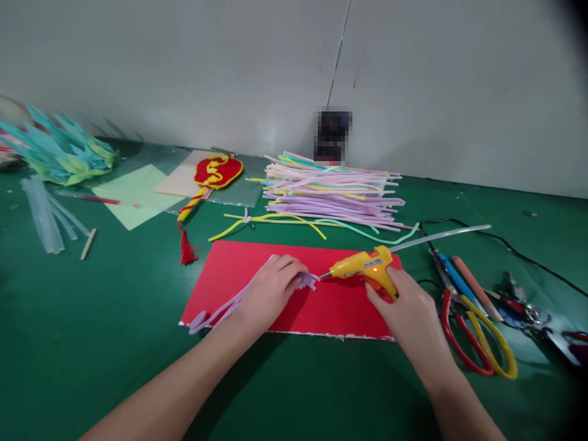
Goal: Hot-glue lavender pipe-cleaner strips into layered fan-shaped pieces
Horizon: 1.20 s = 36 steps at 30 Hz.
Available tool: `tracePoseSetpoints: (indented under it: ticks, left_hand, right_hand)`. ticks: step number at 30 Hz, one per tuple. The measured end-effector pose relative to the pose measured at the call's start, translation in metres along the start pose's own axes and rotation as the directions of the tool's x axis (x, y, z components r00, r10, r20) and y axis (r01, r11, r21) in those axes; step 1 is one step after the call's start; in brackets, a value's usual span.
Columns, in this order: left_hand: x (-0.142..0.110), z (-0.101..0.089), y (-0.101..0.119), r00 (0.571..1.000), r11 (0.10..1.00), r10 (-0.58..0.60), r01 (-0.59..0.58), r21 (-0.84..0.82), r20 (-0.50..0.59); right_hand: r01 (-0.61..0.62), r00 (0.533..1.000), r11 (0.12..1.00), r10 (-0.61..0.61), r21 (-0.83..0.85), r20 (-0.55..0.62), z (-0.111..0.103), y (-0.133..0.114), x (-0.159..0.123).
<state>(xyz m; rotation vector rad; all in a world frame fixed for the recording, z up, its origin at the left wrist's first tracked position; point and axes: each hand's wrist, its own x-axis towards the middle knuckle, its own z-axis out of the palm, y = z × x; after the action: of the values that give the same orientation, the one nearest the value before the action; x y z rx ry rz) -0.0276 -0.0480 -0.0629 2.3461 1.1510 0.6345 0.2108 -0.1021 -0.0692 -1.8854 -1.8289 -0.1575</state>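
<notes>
A red board [331, 312] with a ragged white front edge lies on the green table. Over its left half, my left hand [273, 288] is closed on several purple pipe cleaners [229, 303]; their ends stick out past the fingertips, and a looped part trails to the lower left. In my right hand [408, 306] is a yellow hot glue gun [361, 264] with a lit orange light and a clear glue stick [441, 237] in its back. The gun's metal nozzle points left and is at the pipe cleaner ends; whether it touches them I cannot tell.
Behind the board lies a pile of pastel pipe cleaners [335, 190]. A red and yellow tasselled ornament [218, 171] and green paper [138, 196] are to the left, near spare glue sticks [43, 214]. On the right are scissors [478, 337], pens [463, 285] and a black cord [500, 242].
</notes>
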Motion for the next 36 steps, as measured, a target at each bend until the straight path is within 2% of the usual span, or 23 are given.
tracePoseSetpoints:
  ticks: [5,9,11,14,15,17,20,23,26,36]
  left_hand:
    - [0.000,0.000,0.000,1.000,1.000,-0.009,0.009,0.000,-0.007]
    - [0.000,0.001,0.001,0.999,1.000,-0.019,0.019,0.005,-0.026]
    - [0.000,0.001,0.001,0.999,1.000,-0.024,0.024,0.011,-0.037]
    - [0.000,0.001,0.002,1.000,0.999,-0.014,0.015,0.046,-0.026]
    - [0.000,0.002,0.002,1.000,0.998,-0.004,0.005,0.061,-0.016]
    - [0.000,0.002,0.001,1.000,0.996,0.020,-0.020,0.081,0.000]
    - [-0.001,0.003,0.000,0.999,0.995,0.046,-0.045,0.087,-0.009]
    - [-0.001,0.004,-0.002,0.998,0.995,0.057,-0.054,0.089,-0.027]
    - [-0.002,0.005,-0.002,0.998,0.994,0.058,-0.054,0.096,-0.041]
    - [-0.001,0.006,-0.002,0.998,0.988,0.037,-0.029,0.153,-0.048]
  right_hand:
    - [-0.148,0.989,0.989,0.148,-0.027,-0.002,0.003,0.006,0.005]
    - [-0.220,0.973,0.967,0.227,-0.129,0.034,0.004,0.012,0.008]
    - [-0.235,0.972,0.958,0.235,-0.165,-0.023,0.001,0.009,0.009]
    - [-0.187,0.971,0.975,0.164,-0.124,-0.177,-0.006,-0.007,0.008]
    - [-0.125,0.978,0.988,0.108,-0.086,-0.179,-0.007,-0.014,0.006]
    - [0.061,0.987,0.994,-0.047,0.086,-0.155,-0.004,-0.029,0.002]
    - [0.168,0.986,0.952,-0.167,0.255,-0.026,0.009,-0.047,-0.007]
    - [0.201,0.975,0.935,-0.219,0.292,0.032,0.024,-0.054,-0.012]
    - [0.186,0.979,0.942,-0.201,0.279,0.028,0.031,-0.055,-0.011]
    - [0.177,0.976,0.940,-0.206,0.293,0.072,0.031,-0.052,-0.009]
